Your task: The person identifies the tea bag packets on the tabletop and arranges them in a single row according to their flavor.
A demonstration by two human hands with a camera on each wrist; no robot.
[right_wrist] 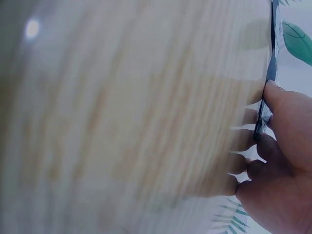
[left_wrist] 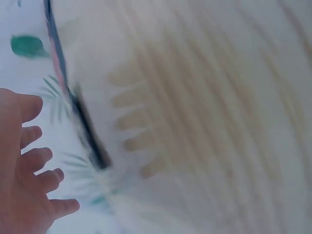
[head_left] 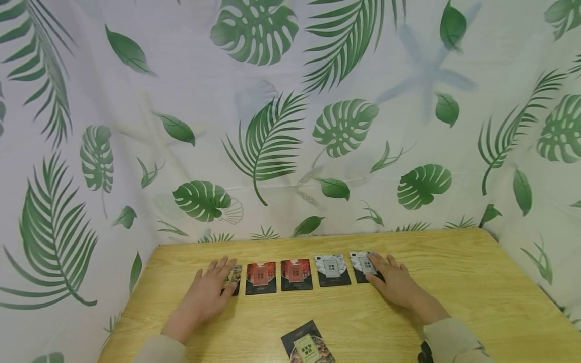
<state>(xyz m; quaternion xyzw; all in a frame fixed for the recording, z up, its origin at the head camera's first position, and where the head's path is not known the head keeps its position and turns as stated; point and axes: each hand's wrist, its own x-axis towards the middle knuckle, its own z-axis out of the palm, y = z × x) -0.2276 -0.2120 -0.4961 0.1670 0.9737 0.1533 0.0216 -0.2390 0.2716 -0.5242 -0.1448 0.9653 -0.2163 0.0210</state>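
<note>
Five flat packets stretch in a row across the wooden table. Over the leftmost packet, black with a yellow label point(head_left: 234, 275), my left hand point(head_left: 206, 293) lies with its fingers extended, partly covering it. Beside that come two red-and-black packets point(head_left: 260, 285) point(head_left: 296, 282), then a white-and-black packet point(head_left: 333, 272). My right hand point(head_left: 398, 285) touches the rightmost white-and-black packet point(head_left: 360, 263), thumb at its near edge and fingers spread at its right side. In the right wrist view, that packet point(right_wrist: 273, 53) appears edge-on against the thumb.
Nearer to me, a black packet with a yellow label point(head_left: 306, 348) lies tilted on the table point(head_left: 363, 327), cut off by the frame. A leaf-patterned cloth point(head_left: 281, 151) hangs behind and along both sides. A dark object point(head_left: 425, 353) shows by the right sleeve.
</note>
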